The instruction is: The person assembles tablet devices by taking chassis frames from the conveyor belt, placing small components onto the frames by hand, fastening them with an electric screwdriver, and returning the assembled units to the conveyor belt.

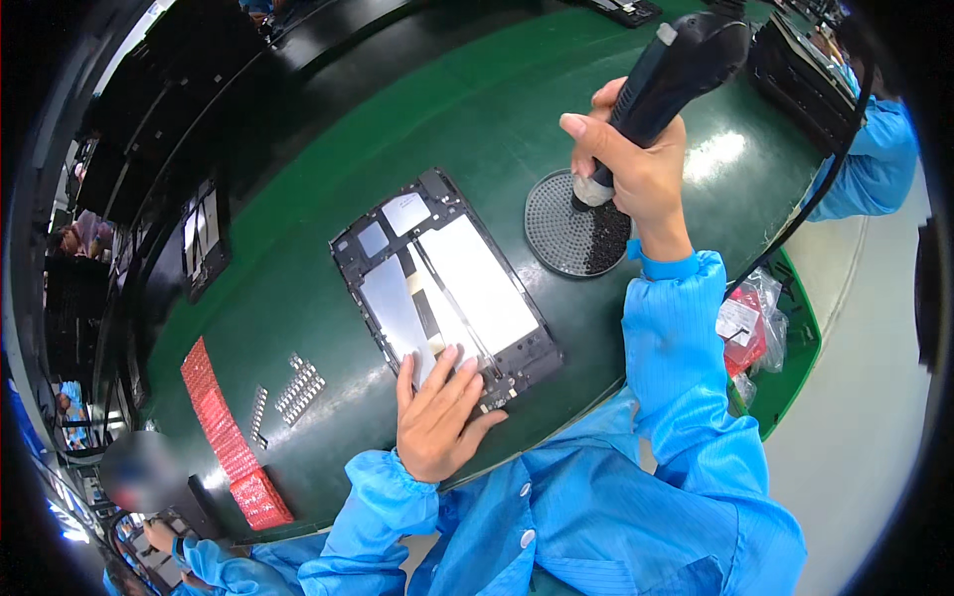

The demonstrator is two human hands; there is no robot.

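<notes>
My right hand (641, 164) is wrapped round a black electric screwdriver (666, 84), held tip down. Its tip meets a round grey tray of small holes (558, 233), whose right part is heaped with tiny black screws (607, 238). My left hand (437, 417) lies with fingers spread on the near end of an opened tablet (477, 278). The tablet has a black frame, a white battery area and silver plates, and it rests tilted on the green table.
Left of the tablet lie a folded strip of red bubble wrap (214, 397) and rows of small metal parts (300, 390). A green bin (795, 328) with plastic bags stands at the right edge. Black device stacks (805, 89) and a co-worker's blue sleeve (874, 164) are at the far right.
</notes>
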